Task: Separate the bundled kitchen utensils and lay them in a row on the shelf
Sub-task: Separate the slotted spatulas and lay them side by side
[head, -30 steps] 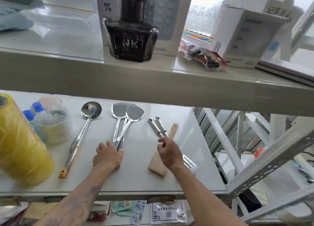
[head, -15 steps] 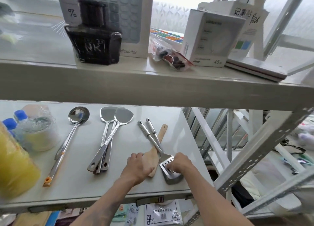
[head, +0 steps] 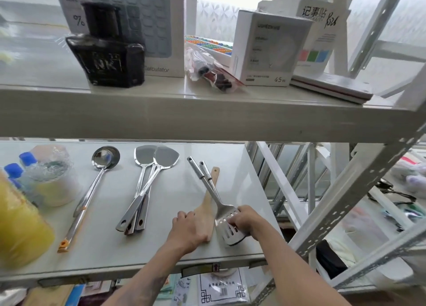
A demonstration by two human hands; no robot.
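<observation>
Step in hand, as judged: splitting the last cluster at the shelf (head: 161, 257) front, 5 o'clock end. Left hand (head: 187, 230) lies flat, fingers loosely spread, pressing the wooden spatula (head: 205, 210); right hand (head: 245, 219), at its 3 o'clock, pinches the blade of the slotted turners (head: 227, 221), which cross the spatula. Next move likely needs the turners slid toward 3 o'clock; further back, paired steel spatulas (head: 147, 186) remain overlapped and the ladle (head: 96, 179) lies alone.
</observation>
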